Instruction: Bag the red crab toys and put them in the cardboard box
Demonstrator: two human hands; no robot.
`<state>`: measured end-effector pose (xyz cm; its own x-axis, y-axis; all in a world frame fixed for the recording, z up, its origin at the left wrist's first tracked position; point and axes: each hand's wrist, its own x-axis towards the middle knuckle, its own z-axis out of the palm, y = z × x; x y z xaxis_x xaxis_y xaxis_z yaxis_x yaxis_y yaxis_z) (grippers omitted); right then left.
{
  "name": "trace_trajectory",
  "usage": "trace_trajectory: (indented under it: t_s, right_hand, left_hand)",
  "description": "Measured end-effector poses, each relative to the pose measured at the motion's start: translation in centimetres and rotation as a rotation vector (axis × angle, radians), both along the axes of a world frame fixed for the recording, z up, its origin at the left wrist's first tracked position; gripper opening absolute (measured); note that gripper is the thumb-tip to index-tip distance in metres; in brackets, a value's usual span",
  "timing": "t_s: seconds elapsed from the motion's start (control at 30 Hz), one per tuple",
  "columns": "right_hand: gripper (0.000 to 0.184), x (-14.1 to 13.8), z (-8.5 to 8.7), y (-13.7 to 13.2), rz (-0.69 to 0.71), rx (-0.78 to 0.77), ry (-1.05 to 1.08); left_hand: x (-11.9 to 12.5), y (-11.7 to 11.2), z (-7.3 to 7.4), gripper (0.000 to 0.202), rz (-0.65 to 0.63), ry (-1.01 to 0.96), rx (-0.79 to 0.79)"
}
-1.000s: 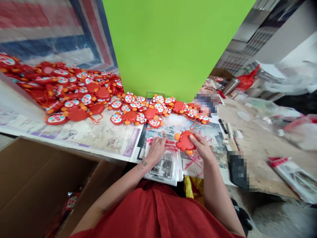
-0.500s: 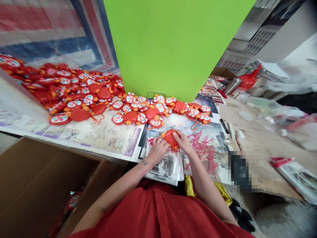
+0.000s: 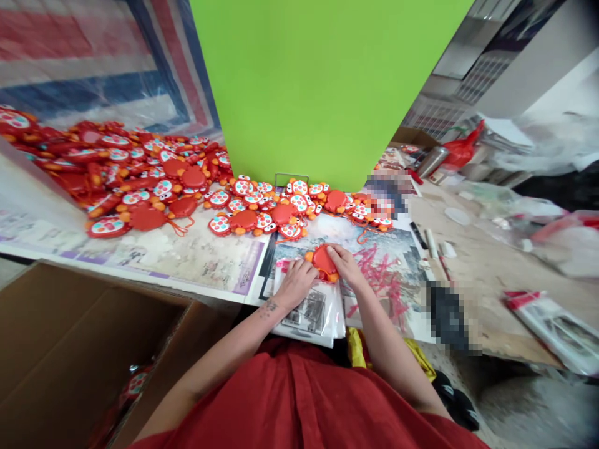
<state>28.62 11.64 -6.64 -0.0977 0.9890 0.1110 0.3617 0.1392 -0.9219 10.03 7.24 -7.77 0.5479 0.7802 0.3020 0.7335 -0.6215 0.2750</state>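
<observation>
A red crab-shaped toy [image 3: 324, 261] with orange claws sits at the mouth of the top clear plastic bag [image 3: 311, 308] on a stack of such bags at the table's front edge. My right hand [image 3: 345, 264] grips the toy from the right, fingers curled over it. Pinching the bag's red-striped opening just left of the toy is my left hand [image 3: 296, 284]. Whether the toy is partly inside the bag is hard to tell.
A big heap of the same red crab toys [image 3: 140, 178] covers the table's left and back. A green panel [image 3: 322, 87] rises behind them. An open cardboard box [image 3: 70, 349] stands at lower left with a toy inside. Pens, a metal flask [image 3: 431, 162] and bagged items lie at right.
My right hand carried the crab toy leftward from the printed sheet to the bag's opening, beside my left hand. My left hand's fingers closed on the bag's edge.
</observation>
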Motion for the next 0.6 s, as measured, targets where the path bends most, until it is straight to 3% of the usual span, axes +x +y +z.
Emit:
trace_trajectory:
  t_s: [0.27,0.53,0.6]
  right_hand:
    - [0.054,-1.6,0.3,0.2,-0.054,0.061,0.060]
    - [0.054,-1.6,1.0,0.2,0.203,-0.114,0.003]
    - [0.056,-1.9,1.3,0.3,0.255,-0.094,-0.005]
  left_hand:
    - [0.0,-0.1,-0.4,0.021,0.031,-0.048,0.039]
    - [-0.2,-0.4,0.2,0.020,0.084,-0.108,0.016]
    - [-0.1,-0.3,0.5,0.017,0.084,-0.149,0.020]
